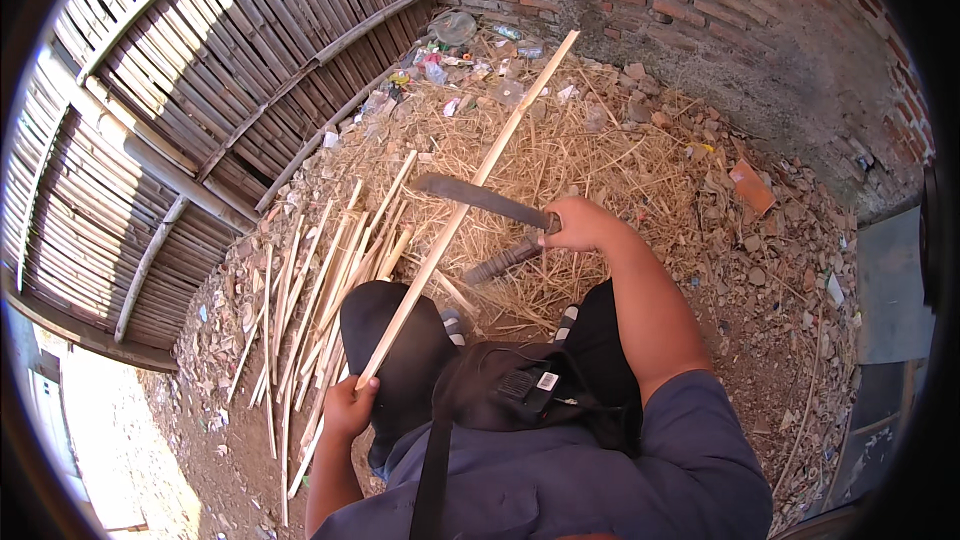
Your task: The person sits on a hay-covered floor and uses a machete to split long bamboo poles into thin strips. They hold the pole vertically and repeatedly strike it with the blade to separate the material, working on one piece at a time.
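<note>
My left hand (350, 407) is closed round the near end of a long pale bamboo strip (435, 258). The strip slants away to the upper right, passing over my left knee. In my right hand (580, 224) is the handle of a machete (482, 196) with a dark, curved blade. Its blade crosses the strip around the middle, tip toward the left; whether the edge bites into the strip I cannot tell. Below the blade, between my feet, a dark ridged wooden piece (503, 262) rests on the shavings, its right end near my right hand.
Several cut bamboo strips (325, 300) lie in a loose pile left of my knee. Straw-like shavings (560, 155) cover the ground ahead, with litter (450, 65) behind. A bamboo fence (240, 70) stands at left, a brick wall (720, 30) at the back. A black bag (490, 390) sits on my lap.
</note>
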Demonstrator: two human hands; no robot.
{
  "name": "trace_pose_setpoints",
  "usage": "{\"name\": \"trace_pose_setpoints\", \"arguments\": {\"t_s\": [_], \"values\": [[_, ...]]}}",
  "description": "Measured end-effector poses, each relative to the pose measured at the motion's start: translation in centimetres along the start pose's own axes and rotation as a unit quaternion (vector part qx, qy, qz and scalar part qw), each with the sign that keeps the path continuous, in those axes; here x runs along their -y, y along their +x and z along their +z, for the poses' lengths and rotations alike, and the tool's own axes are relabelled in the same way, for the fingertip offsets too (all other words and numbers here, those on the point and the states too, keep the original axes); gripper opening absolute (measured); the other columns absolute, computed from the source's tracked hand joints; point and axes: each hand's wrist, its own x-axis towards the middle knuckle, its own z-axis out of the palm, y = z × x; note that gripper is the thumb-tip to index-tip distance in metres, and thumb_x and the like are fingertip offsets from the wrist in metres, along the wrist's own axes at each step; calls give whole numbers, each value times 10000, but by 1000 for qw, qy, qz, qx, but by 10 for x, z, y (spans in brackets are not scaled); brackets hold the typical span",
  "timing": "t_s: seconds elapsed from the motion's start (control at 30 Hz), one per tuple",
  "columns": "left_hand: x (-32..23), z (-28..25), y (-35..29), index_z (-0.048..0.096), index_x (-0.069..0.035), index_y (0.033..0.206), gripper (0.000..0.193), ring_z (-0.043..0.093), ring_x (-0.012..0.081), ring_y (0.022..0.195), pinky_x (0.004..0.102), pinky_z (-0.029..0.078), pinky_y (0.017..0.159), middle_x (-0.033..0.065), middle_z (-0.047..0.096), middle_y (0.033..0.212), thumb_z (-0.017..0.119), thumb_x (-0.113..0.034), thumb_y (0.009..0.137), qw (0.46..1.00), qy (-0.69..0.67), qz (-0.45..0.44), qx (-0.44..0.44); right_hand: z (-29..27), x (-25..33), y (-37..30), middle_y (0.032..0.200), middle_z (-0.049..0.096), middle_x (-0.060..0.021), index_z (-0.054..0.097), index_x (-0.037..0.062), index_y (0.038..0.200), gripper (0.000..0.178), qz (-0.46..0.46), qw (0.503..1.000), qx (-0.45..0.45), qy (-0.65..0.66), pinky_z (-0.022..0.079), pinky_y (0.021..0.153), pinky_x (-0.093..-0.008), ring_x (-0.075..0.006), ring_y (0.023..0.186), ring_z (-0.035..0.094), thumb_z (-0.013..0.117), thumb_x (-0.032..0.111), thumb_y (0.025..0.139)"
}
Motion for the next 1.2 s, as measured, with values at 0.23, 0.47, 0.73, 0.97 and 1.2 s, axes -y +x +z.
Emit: {"name": "trace_pose_setpoints", "arguments": {"t_s": [0.23,0.47,0.73,0.97,1.2], "values": [[-3,-1,2,650,10,755,524,608,266,566,409,447,557,152,598,596,679,-486,920,1000,8,0,2,1,16,-9,910,703,-166,709,52,1004,352,28,999,-17,-9,525,781,-431,-327,894,688,797,323,796],[2,-1,2,659,21,777,504,581,236,536,402,431,536,142,577,572,670,-459,930,1000,1,-1,0,4,38,-7,872,683,-159,678,35,923,368,-28,995,67,-62,511,741,-429,-315,850,678,803,356,794],[7,2,4,666,17,800,490,567,190,556,388,431,546,99,586,579,665,-454,933,999,-24,-30,19,-7,-8,-4,897,695,-164,703,50,1013,372,47,997,-49,36,519,768,-425,-310,853,684,802,338,800],[2,0,3,690,19,855,472,589,173,605,374,457,579,97,613,625,663,-444,941,999,-22,-29,25,9,30,-11,882,699,-153,706,56,1015,358,-46,996,49,-54,520,760,-435,-314,858,691,792,333,805],[5,3,3,687,22,859,468,586,159,611,368,458,578,84,617,632,668,-438,942,999,-41,-31,12,0,11,-2,835,679,-148,689,37,956,370,8,1000,-8,-24,505,742,-431,-316,836,680,805,352,799]]}}
